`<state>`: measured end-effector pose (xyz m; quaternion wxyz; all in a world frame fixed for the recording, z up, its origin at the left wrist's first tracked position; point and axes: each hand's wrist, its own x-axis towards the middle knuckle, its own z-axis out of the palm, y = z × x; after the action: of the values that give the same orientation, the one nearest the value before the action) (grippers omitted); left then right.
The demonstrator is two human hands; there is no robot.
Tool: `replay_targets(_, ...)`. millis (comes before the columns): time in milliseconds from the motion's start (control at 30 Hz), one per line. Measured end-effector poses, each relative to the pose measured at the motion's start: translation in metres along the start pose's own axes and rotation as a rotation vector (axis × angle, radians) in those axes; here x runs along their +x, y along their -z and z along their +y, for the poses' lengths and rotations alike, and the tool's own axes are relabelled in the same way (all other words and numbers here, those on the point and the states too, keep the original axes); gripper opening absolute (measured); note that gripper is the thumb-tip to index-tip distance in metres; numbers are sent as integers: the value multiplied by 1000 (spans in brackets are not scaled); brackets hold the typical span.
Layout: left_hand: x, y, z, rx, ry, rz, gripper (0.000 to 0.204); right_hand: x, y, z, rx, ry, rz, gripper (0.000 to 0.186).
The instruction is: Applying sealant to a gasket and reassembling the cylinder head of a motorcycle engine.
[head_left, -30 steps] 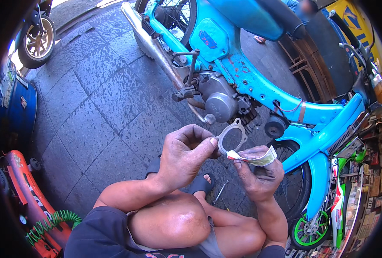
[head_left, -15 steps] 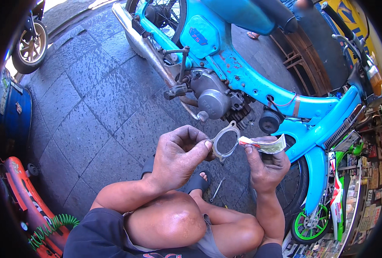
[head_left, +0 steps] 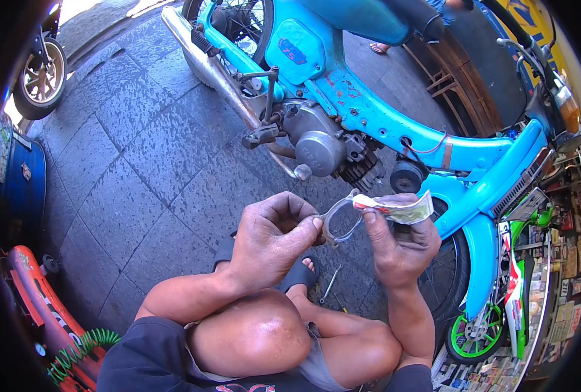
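Observation:
My left hand (head_left: 274, 238) pinches a thin metal ring-shaped flange (head_left: 327, 227) by its left edge, between thumb and fingers. The flange has small ears and a large round opening. In my right hand (head_left: 401, 251) is a flattened squeeze tube (head_left: 409, 212), white with red and greenish parts. Its tip end touches or sits just in front of the flange's upper right rim; I cannot tell which. Both hands are raised above my knees, in front of the motorcycle engine (head_left: 320, 151).
A light-blue motorcycle (head_left: 382, 127) stands across the far side. A wrench (head_left: 331, 283) lies on the dark paving near my foot. To the left are a blue drum (head_left: 26, 173) and an orange tank (head_left: 32, 277) with a green coiled hose (head_left: 84, 349). Another person's foot (head_left: 379, 48) shows beyond.
My right hand has moved slightly left and up, bringing the tube's tip over to the flange's upper right rim. The flange has turned a little in my left hand's pinch.

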<state>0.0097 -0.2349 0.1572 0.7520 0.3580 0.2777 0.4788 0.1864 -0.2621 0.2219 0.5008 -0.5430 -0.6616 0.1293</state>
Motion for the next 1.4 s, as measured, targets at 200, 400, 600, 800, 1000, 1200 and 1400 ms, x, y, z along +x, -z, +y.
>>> replay_targets(200, 3, 4, -4, -59, -52, 40, 13, -11, 9, 5, 14, -111, 28, 14)
replay_targets(400, 6, 3, -5, -69, -54, 74, 15, -14, 15, 2, 2, -90, -144, 14)
replay_targets(600, 7, 3, -5, -90, -49, 74, 15, -12, 14, 7, -82, -9, -72, 15)
replay_targets(800, 8, 2, -6, -100, -53, 74, 16, -9, 6, -7, -162, 94, -201, 13)
replay_targets(1000, 6, 0, -8, -55, -31, 64, 16, -4, -8, -8, -93, 166, -248, 14)
replay_targets(1200, 9, 3, -8, -72, -36, 71, 15, -5, -7, -7, 181, -98, -51, 19)
replay_targets(1400, 15, 9, -12, -154, -7, 57, 15, -4, 27, 22, 569, -375, 80, 23)
